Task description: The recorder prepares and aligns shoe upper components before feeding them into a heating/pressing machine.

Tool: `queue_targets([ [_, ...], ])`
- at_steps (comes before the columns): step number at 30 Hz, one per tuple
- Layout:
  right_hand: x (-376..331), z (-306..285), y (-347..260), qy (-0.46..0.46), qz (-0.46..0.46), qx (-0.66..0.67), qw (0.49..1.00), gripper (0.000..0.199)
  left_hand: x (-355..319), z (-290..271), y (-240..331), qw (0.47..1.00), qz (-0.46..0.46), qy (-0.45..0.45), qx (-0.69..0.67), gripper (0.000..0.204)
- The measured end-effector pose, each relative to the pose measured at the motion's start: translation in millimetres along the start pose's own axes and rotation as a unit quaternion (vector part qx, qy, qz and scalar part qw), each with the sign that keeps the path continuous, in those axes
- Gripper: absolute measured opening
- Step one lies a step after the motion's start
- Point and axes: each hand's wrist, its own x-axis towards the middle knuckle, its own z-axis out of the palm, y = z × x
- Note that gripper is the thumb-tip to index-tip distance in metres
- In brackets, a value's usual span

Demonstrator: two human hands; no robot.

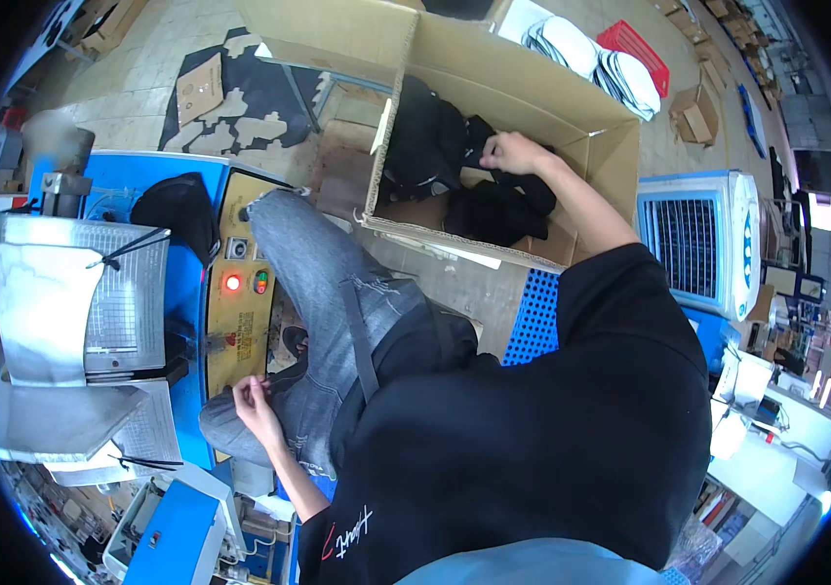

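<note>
Workshop flr (142, 102); L hand (253, 402) half-open by knee (223, 427); R hand (513, 154) at blk cloth (498, 212), grip unclear

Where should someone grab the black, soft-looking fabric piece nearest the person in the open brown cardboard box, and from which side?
Probably the right edge of the black fabric piece, pinched from above: walls of the open brown cardboard box surround it, and bare cardboard shows beside that edge, while other dark pieces crowd its upper left.
</note>
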Motion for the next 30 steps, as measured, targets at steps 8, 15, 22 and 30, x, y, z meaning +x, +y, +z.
queue_targets([
  [8, -42.7, -39.2, -133.3, 0.060, -0.070, 0.151, 0.984, 0.040, -17.9, 11.2, -1.6, 0.991, 0.046, 0.011, 0.124, 0.020],
  [15, -88.5, 15.4, -210.4, 0.144, -0.244, -0.052, 0.957, 0.036, -25.1, 4.4, 3.3, 0.962, 0.028, -0.013, 0.270, 0.025],
  [22, -89.9, 12.0, -235.9, 0.172, -0.238, -0.026, 0.955, 0.037, -10.9, -18.6, -28.5, 0.943, 0.004, -0.092, 0.320, 0.020],
  [30, -29.3, -28.7, -357.5, 0.228, -0.348, 0.019, 0.909, 0.027, -7.9, -8.5, -45.5, 0.968, -0.017, -0.067, 0.241, 0.026],
])
